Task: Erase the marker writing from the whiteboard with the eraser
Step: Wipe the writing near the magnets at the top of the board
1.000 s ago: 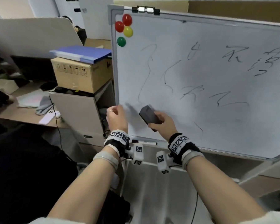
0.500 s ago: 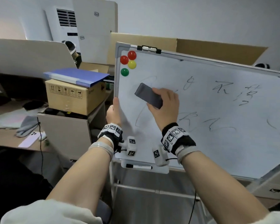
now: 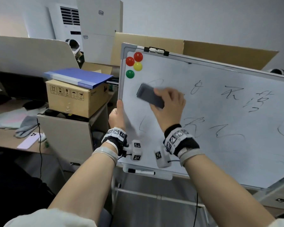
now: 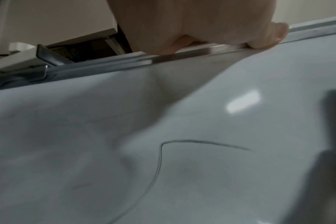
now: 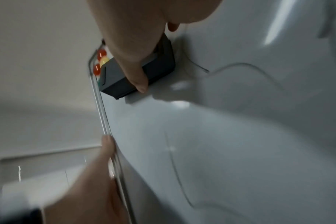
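Observation:
The whiteboard [image 3: 220, 153] stands tilted on its stand, with black marker writing [image 3: 229, 94] across its middle and right. My right hand [image 3: 167, 105] grips the dark grey eraser [image 3: 150, 95] and presses it flat on the board's upper left, just below the coloured magnets [image 3: 134, 63]. In the right wrist view the eraser [image 5: 136, 75] sits under my thumb beside the frame. My left hand [image 3: 117, 115] grips the board's left frame edge [image 3: 120, 82], thumb along the rim; the left wrist view shows that hand [image 4: 201, 30] on the metal frame [image 4: 125, 63] and a thin curved stroke [image 4: 159, 159].
A marker [image 3: 141, 172] lies in the tray under the board. Left of the board stands a cardboard box [image 3: 75, 97] with a blue folder [image 3: 79, 76] on a cabinet. A phone [image 3: 29, 140] and cloth lie on the desk. A big cardboard sheet [image 3: 220, 51] leans behind.
My right hand has swept the eraser up from the board's lower left to the upper left, and strokes there have faded. The left hand has slid up the frame edge; the head view has tipped up.

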{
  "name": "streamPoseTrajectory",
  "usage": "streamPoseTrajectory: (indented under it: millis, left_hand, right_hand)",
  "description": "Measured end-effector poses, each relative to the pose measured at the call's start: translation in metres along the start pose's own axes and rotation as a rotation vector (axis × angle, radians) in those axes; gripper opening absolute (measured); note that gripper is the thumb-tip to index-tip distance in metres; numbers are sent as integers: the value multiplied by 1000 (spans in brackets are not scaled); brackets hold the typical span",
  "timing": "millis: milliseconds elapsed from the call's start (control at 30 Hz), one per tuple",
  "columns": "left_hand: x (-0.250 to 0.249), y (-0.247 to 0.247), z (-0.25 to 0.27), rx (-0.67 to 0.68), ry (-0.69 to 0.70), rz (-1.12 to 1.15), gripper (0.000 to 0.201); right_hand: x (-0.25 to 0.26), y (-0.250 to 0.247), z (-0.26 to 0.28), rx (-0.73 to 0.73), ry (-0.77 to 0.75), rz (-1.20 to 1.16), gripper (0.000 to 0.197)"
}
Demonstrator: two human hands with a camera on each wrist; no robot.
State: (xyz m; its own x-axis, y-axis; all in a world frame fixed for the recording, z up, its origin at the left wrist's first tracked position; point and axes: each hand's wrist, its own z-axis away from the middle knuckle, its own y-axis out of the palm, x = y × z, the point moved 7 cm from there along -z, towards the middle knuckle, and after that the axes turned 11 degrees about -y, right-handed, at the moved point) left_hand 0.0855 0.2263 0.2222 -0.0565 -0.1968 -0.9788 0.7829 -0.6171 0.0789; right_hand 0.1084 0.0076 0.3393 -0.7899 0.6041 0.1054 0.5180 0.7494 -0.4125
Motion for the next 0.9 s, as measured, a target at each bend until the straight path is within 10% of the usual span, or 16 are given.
streamPoseTrajectory:
  millis: [100,267,467,667,900]
  left_hand:
    - [1,0,7,-36,-25,3,60]
    - [4,-3,7,-41,-41,13,63]
    - [5,-1,12,-33,-66,23,62]
    - [4,-4,11,-31,-81,24,58]
    - [5,1,11,-43,-62,-5,59]
  right_hand:
    - [2,-12,-20,-136,31,-2,48]
    - [18,16,4,127,-49,17,53]
    - [-9,-37,-46,-249,61,0,48]
    - [4,-10,-17,-22,-97,27,52]
    - [-6,-31,-39,-158,-35,2,49]
